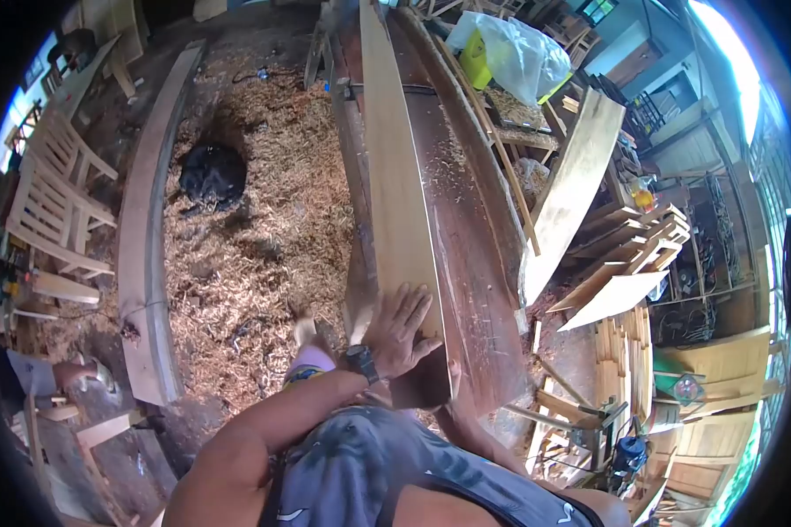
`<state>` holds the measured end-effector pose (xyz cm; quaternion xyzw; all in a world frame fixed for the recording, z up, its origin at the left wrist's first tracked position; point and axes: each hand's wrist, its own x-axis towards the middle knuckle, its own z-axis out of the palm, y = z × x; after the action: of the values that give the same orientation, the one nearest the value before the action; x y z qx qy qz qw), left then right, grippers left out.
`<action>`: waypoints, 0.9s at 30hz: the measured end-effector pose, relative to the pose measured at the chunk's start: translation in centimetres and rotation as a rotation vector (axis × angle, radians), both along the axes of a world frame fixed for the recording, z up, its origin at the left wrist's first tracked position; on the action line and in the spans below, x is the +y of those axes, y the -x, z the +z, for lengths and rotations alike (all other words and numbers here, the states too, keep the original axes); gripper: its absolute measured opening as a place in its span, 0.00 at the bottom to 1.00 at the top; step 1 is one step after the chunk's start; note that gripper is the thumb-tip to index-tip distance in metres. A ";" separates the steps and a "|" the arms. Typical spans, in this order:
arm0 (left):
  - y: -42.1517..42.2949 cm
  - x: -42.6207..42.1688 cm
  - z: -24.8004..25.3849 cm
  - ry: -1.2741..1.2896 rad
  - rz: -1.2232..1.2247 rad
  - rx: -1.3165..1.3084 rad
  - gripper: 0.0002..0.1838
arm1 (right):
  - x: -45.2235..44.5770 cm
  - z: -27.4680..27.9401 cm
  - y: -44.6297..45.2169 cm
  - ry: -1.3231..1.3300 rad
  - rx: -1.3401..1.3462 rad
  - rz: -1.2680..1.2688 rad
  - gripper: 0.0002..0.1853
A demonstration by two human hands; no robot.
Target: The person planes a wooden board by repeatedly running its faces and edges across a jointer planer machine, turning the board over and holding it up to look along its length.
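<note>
The left grip [399,334] lies flat on the long board [399,184], fingers extended, clasping nothing; the board runs forward from it along the desk [479,299]. By the near end, the right grip [459,404] is mostly hidden; its opening cannot be told.

The head camera looks forward and down from close above, along the long, flat, pale wooden board [402,193].

A long, pale yellowish, flat wooden board [400,184] lies lengthwise along the left side of the dark reddish-brown wooden desk [479,307], its broad face bare, its long edges straight.
</note>
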<state>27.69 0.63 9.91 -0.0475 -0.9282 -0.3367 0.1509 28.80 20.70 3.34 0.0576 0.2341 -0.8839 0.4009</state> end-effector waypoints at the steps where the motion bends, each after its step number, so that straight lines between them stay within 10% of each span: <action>1: 0.2 -0.4 0.3 0.030 -0.020 0.023 0.42 | 0.4 -0.4 -0.8 -0.109 0.127 0.038 0.42; 5: 1.7 -2.2 1.9 0.140 0.007 -0.111 0.43 | -1.0 1.6 -3.5 -0.876 0.669 0.111 0.38; 9: 4.0 -5.2 1.4 0.204 0.088 -0.260 0.46 | -3.1 3.4 -4.6 -0.928 0.846 0.196 0.33; 11: 3.9 -6.5 0.8 -0.163 0.261 -0.196 0.50 | -5.3 6.2 -4.9 -0.996 0.888 0.203 0.33; 15: 0.2 -11.1 1.1 -0.988 0.620 -0.360 0.45 | -7.9 10.0 -6.6 -0.043 0.089 0.132 0.31; 17: -4.9 -14.9 -8.4 -0.754 0.522 -0.352 0.38 | -9.3 12.6 -7.1 0.233 -0.081 0.156 0.31; 19: -11.6 -19.8 -24.8 0.506 0.182 0.053 0.33 | -11.5 16.0 -8.1 0.083 -0.052 -0.012 0.32; 20: -14.7 -19.2 -17.7 0.125 0.128 -0.481 0.25 | -11.9 17.6 -8.3 0.089 -0.047 -0.039 0.31; 25: -30.0 -19.7 -18.5 0.216 -0.059 -1.244 0.37 | -14.0 27.4 -6.9 0.267 0.061 -0.090 0.31; 27: -36.1 -21.0 -28.8 0.316 -0.331 -1.174 0.37 | -15.2 31.0 -6.1 0.355 0.109 -0.096 0.31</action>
<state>63.76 -20.39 -18.92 -0.0197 -0.8753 -0.1842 -0.4466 34.94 5.48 34.34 -0.0508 0.0925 -0.9312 0.3489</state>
